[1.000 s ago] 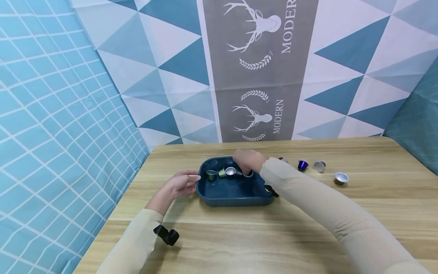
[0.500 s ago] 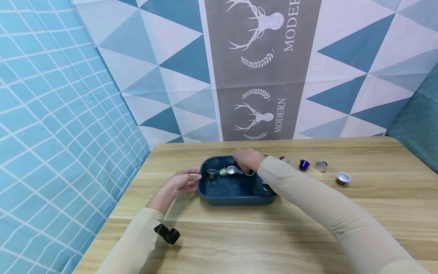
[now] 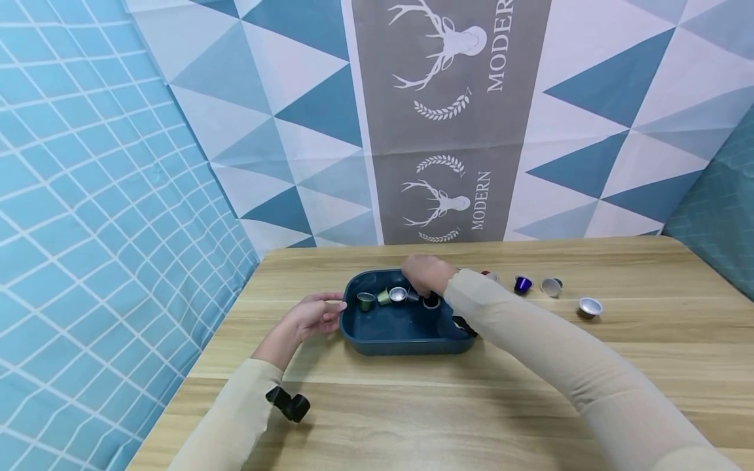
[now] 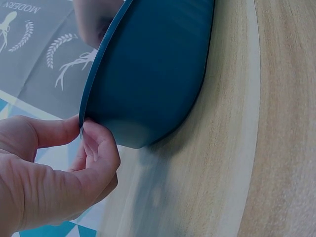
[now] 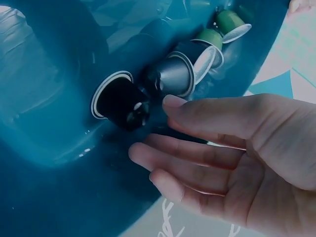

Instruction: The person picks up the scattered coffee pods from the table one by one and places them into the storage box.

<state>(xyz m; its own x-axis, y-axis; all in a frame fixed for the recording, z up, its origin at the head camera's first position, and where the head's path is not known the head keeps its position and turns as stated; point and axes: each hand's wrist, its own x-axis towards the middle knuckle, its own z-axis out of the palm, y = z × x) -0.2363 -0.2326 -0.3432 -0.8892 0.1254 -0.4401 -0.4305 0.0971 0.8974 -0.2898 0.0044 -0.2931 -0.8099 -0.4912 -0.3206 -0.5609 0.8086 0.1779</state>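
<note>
Since the frame half a second back, the black cup-shaped capsule with a silver rim has shifted slightly nearer inside the dark-blue, glossy rounded-rectangular tray; your hands and the tray hold their places. That capsule lies tipped at the right end of a row along the tray's far half, its rim facing near, its base pointing far towards your fingers, its long axis running near to far. Just left, a dark-grey metallic capsule lies on its side, rim to the left. Your right hand reaches over the far edge, its fingers parted and released. Your left hand pinches the tray's left rim; the tray's long axis runs left to right on the wood-grain surface.
</note>
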